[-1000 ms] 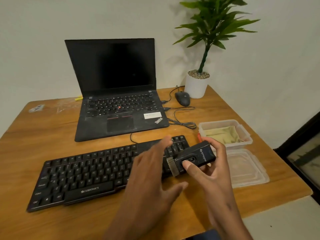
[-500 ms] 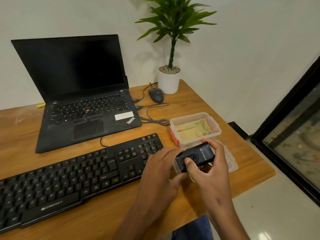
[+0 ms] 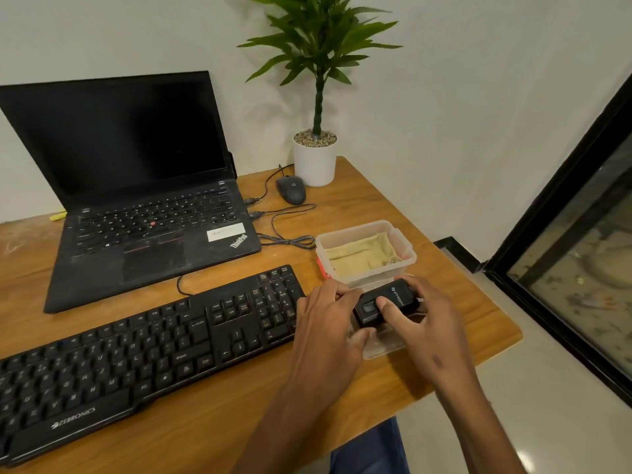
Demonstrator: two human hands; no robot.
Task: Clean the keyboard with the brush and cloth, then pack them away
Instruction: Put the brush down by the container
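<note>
A small black brush (image 3: 393, 302) is held in both hands just right of the black keyboard (image 3: 154, 350). My right hand (image 3: 424, 325) grips its right end with the thumb on top. My left hand (image 3: 325, 325) closes around its left end, which hides the bristles. Behind the hands stands an open clear plastic container (image 3: 407, 249) with the beige cloth (image 3: 362, 256) lying inside. The container's clear lid (image 3: 386, 348) lies flat on the table under my hands.
An open black laptop (image 3: 147, 217) stands behind the keyboard. A black mouse (image 3: 290, 189), a white plant pot (image 3: 314, 162) and loose cables (image 3: 284, 230) are at the back right. The table's right edge (image 3: 506, 323) is close to the container.
My view has swung right. Both hands have carried the brush to just in front of the container, over the lid. My left hand has closed on its bristle end, and the bristles no longer show.
</note>
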